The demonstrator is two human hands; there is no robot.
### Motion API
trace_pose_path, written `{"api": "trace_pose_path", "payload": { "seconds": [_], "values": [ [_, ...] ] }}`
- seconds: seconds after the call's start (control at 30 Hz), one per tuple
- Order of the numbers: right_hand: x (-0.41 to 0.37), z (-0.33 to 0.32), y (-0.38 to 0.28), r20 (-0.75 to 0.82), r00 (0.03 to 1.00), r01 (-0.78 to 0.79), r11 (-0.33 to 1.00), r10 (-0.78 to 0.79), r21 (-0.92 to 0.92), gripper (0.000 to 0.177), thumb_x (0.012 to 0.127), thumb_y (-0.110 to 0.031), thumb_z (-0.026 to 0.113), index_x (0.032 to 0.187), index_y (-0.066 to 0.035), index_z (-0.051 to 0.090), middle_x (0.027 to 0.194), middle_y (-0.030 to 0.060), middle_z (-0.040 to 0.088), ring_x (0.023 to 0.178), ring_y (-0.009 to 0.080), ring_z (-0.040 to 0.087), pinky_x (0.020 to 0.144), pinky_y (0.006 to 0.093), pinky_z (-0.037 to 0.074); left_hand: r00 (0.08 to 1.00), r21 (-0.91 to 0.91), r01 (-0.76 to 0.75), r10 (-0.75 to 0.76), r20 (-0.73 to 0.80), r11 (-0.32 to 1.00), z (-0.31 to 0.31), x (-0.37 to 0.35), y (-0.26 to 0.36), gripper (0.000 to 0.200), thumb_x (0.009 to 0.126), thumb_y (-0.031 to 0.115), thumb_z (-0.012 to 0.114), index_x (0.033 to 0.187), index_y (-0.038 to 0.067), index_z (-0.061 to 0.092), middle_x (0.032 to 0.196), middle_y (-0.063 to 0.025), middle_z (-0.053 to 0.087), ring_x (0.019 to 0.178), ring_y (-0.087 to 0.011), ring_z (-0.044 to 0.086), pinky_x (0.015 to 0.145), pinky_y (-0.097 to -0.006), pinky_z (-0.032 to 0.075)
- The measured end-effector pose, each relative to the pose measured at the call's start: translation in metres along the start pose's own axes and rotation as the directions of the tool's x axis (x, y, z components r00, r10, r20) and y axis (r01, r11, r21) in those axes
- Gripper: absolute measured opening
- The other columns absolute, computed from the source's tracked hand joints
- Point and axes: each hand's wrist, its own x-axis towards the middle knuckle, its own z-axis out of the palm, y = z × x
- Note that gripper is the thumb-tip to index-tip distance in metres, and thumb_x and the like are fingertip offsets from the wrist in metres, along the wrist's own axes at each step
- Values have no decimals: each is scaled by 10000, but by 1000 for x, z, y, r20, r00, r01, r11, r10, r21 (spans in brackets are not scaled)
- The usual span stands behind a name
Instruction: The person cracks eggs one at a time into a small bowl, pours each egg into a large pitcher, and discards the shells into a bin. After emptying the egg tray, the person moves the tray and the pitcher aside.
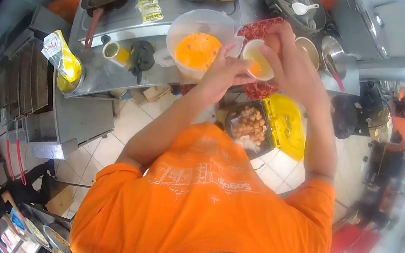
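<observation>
Orange shirt [202,204] is nearest. Left hand [225,73] has its fingers wrapped round the white cup [258,62], which has yellow liquid inside. Right hand [293,69] is curled above the cup rim, pinching what looks like an egg [274,42]. The cup is held over the red egg tray [257,29]. Left: clear jug [198,43] of beaten egg. Near: shell bin [250,125], yellow lid [286,122].

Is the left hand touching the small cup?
Touching. Head view shows the left hand gripping the cup by its side; the right hand holds an egg above.
</observation>
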Motion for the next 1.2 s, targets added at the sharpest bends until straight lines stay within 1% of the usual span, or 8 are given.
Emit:
{"api": "trace_pose_path", "payload": {
  "seconds": [0.23,0.3,0.43,0.53,0.8,0.97,1.07,1.2],
  "values": [
    [-137,125,88,-360,907,-158,970,216,182,369,992,-241,557,1269,-23,448,1171,242,616,949,445,648,803,465,523,977,-109,-190,178,-114,976,-14,-5,32,620,945,41,594,1468,59,261,1278,-151,562,1148,-288,616,979,-509,565],
    [-194,168,109,-62,832,-510,804,551,305,441,1009,-254,530,1363,-18,414,1301,260,556,1091,462,596,922,485,486,966,-83,-236,224,-128,968,-24,-11,46,604,945,49,597,1458,50,279,1278,-148,567,1148,-292,617,982,-499,565],
    [-306,254,169,25,852,-519,838,523,168,536,1027,-263,494,1476,-23,328,1382,286,491,1260,461,490,1043,489,411,875,230,-340,397,-276,912,-58,-20,66,739,884,33,683,1487,68,257,1189,-131,554,1122,-258,608,960,-440,580],
    [-368,294,230,-128,605,-788,614,786,47,445,1009,-200,502,1418,-36,449,1351,243,533,1244,427,507,1035,451,423,786,601,-308,553,-276,738,-70,-26,78,849,832,51,759,1515,81,255,1151,-123,511,1102,-223,589,938,-391,588],
    [-142,130,214,-513,690,-474,854,511,215,99,889,-59,556,849,3,620,908,182,642,861,330,632,734,423,489,729,996,-84,680,81,-28,-68,-24,72,828,761,62,791,1488,108,397,1120,-117,543,1052,-276,599,902,-380,508],
    [-2,108,237,-507,815,-379,920,279,-102,268,915,-200,613,1136,-48,627,1061,212,633,933,385,640,799,486,515,732,989,-143,671,123,-25,-62,-26,65,821,767,55,776,1490,134,394,1164,-149,550,1085,-328,584,925,-408,505],
    [33,139,306,-126,838,-540,770,531,-341,479,855,-316,699,1270,-117,568,1138,279,597,1003,453,625,905,526,513,747,990,-139,659,90,22,-63,-31,64,840,758,40,788,1491,128,388,1171,-142,537,1084,-301,588,941,-383,528],
    [32,138,296,-190,911,-405,878,366,-254,522,823,-241,713,1283,-95,515,1078,218,639,955,383,657,860,474,537,698,937,-252,716,3,242,-72,-34,61,883,748,17,802,1503,113,355,1173,-112,505,1097,-235,574,949,-377,562]
  ]
}}
